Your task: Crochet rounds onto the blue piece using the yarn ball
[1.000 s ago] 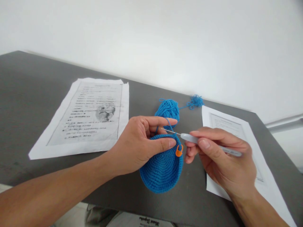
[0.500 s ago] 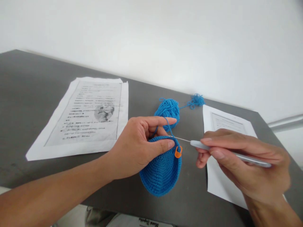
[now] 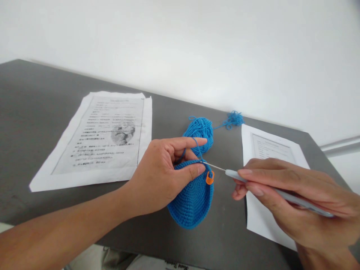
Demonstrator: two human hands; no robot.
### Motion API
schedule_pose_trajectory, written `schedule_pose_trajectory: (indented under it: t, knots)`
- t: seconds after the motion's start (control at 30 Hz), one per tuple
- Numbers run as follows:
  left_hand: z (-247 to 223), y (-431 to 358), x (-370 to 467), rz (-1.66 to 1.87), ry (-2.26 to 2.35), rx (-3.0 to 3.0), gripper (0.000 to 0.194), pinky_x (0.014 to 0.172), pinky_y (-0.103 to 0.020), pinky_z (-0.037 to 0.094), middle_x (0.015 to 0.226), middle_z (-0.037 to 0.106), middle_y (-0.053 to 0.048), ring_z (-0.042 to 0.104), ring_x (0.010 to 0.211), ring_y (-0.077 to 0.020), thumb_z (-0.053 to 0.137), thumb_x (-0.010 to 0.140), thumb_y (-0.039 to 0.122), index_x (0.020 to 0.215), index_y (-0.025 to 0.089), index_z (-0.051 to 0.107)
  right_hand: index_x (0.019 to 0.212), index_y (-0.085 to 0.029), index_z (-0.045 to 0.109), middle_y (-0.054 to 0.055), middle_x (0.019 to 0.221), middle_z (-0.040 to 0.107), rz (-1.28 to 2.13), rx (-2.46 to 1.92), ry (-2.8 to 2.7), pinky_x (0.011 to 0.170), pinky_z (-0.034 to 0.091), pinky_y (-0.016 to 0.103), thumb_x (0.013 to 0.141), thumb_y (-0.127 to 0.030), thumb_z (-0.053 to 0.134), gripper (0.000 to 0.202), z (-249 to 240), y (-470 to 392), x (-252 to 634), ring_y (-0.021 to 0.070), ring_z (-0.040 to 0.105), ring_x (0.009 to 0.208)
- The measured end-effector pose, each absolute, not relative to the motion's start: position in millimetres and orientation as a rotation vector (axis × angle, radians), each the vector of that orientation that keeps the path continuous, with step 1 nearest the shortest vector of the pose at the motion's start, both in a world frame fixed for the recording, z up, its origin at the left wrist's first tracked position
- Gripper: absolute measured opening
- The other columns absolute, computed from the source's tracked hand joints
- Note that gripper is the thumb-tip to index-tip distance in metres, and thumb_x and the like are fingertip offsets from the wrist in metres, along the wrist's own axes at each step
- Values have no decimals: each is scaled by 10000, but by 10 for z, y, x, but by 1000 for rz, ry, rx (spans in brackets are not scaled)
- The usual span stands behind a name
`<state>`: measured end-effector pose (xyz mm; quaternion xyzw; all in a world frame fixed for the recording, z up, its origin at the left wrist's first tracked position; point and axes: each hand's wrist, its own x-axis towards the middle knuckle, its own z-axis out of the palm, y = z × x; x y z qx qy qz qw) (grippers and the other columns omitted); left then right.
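Observation:
My left hand (image 3: 168, 174) pinches the upper edge of a blue crocheted piece (image 3: 191, 204), round and slightly cupped. A strand of blue yarn (image 3: 197, 147) loops over its outstretched index finger and runs down to the edge. An orange stitch marker (image 3: 210, 177) hangs from the rim at the right. Held like a pen in my right hand (image 3: 298, 198) is a crochet hook (image 3: 233, 174) with a pale grey handle. Its thin metal shaft reaches the edge beside my left thumb; the tip is hidden in the stitches and yarn.
Behind my left hand lies a blue yarn ball (image 3: 200, 129), joined by a strand to a small tangle of yarn (image 3: 235, 118). A printed sheet (image 3: 107, 131) is at left, another paper (image 3: 261, 213) under my right hand. The grey table (image 3: 56, 88) meets a white wall (image 3: 182, 48).
The hook has tilted, its handle end lower and further right, along with my right hand. The crocheted piece and stitch marker have shifted up slightly, and my left index finger has drawn back a little.

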<state>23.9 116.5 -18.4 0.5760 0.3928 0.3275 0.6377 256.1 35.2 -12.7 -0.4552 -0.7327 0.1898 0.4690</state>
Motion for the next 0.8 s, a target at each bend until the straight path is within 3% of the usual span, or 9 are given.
schedule_pose_trajectory:
  t: [0.27, 0.5, 0.8]
  knots:
    - [-205, 1095, 238, 880, 1005, 1592, 457, 778, -274, 584, 829, 822, -6, 756, 787, -168, 806, 892, 212, 1341, 127, 793, 1284, -324, 819, 36, 838, 809, 279, -1141, -1894, 456, 576, 300, 917, -97, 769, 434, -158, 309, 2528, 205, 762, 659]
    - [-260, 1102, 264, 1032, 1050, 1719, 396, 777, -227, 595, 781, 822, 18, 747, 717, -129, 754, 878, 110, 1269, 107, 821, 1254, -222, 806, 65, 993, 848, 16, -1139, -2022, 644, 689, 243, 954, -66, 734, 346, -226, 334, 2458, 172, 816, 766]
    - [-260, 1098, 307, 1035, 988, 1677, 387, 773, -203, 589, 779, 820, 28, 729, 707, -103, 767, 866, 103, 1248, 87, 820, 1270, -186, 746, 86, 984, 841, -126, -1070, -2104, 678, 691, 247, 989, -49, 713, 315, -249, 370, 2254, 166, 799, 767]
